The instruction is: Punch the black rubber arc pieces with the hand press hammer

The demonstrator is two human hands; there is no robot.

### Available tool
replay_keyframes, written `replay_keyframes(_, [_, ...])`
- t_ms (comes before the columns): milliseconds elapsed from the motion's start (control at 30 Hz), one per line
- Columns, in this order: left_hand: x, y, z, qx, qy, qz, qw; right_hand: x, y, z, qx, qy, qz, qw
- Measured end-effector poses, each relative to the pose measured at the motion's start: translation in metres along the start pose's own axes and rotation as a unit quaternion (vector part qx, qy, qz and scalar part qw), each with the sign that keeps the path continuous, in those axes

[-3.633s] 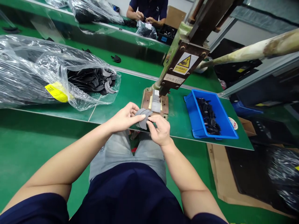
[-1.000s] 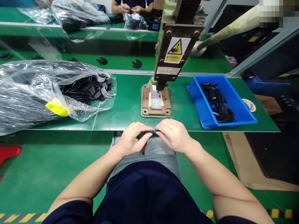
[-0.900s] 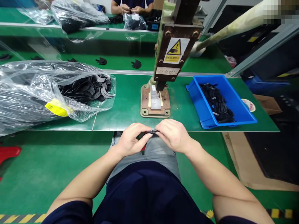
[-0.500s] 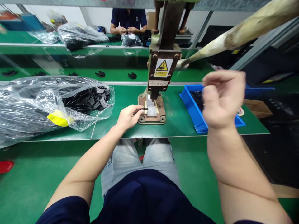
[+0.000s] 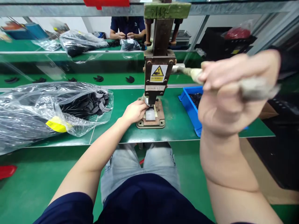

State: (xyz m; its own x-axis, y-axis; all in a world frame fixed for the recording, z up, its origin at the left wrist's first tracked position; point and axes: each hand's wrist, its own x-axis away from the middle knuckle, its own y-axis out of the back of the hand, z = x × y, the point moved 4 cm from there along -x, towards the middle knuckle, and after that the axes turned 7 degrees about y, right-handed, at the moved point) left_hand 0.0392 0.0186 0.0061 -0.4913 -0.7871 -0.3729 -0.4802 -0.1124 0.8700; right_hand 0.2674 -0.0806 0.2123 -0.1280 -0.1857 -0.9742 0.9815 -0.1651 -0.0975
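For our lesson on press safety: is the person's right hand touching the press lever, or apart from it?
Touching. The head view shows the right hand closed around the lever, which runs through its grip with no gap.

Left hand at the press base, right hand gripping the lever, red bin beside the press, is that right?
No: the head view shows the bin is blue, not red. The left hand is at the press base and the right hand grips the lever.
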Motion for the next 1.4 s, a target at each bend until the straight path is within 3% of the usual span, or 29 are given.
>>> replay_keyframes(167, [0.003,0.000,-0.003,0.059,0.004,-0.006,0.998,0.079,0.017,0.015,0.089,-0.004,0.064,0.994])
replay_keyframes(300, [0.012,0.010,0.006,0.065,0.022,0.010,0.998,0.105,0.024,0.008,0.092,-0.002,0.048,0.995])
replay_keyframes(400, [0.028,0.039,0.047,-0.034,0.123,0.015,0.992,0.107,0.022,0.001,0.080,-0.012,0.008,0.997])
replay_keyframes(500, [0.053,0.082,0.105,-0.173,0.255,0.029,0.951,0.109,0.022,-0.003,0.080,-0.010,-0.061,0.995])
replay_keyframes(600, [0.071,0.108,0.148,-0.251,0.272,0.142,0.918,0.112,0.019,-0.005,0.086,0.009,-0.067,0.994])
replay_keyframes(667, [0.075,0.115,0.163,-0.283,0.262,0.196,0.902,0.113,0.018,-0.006,0.086,0.012,-0.063,0.994])
replay_keyframes(767, [0.069,0.118,0.165,-0.304,0.224,0.217,0.900,0.114,0.019,-0.007,0.090,0.004,-0.080,0.993])
replay_keyframes(900, [0.053,0.113,0.151,-0.244,0.162,0.220,0.931,0.111,0.018,-0.003,0.102,0.026,-0.046,0.993])
replay_keyframes(1033, [0.046,0.098,0.134,-0.121,0.191,0.186,0.956,0.109,0.018,0.002,0.101,0.023,-0.001,0.995])
replay_keyframes(1167, [0.046,0.082,0.121,-0.099,0.194,0.166,0.962,0.108,0.018,0.003,0.097,0.023,0.010,0.995])
replay_keyframes(1300, [0.049,0.084,0.127,-0.110,0.211,0.119,0.964,0.108,0.018,0.001,0.090,0.037,-0.004,0.995])
replay_keyframes(1400, [0.050,0.083,0.134,-0.122,0.235,0.130,0.955,0.109,0.017,-0.001,0.084,0.029,-0.008,0.996])
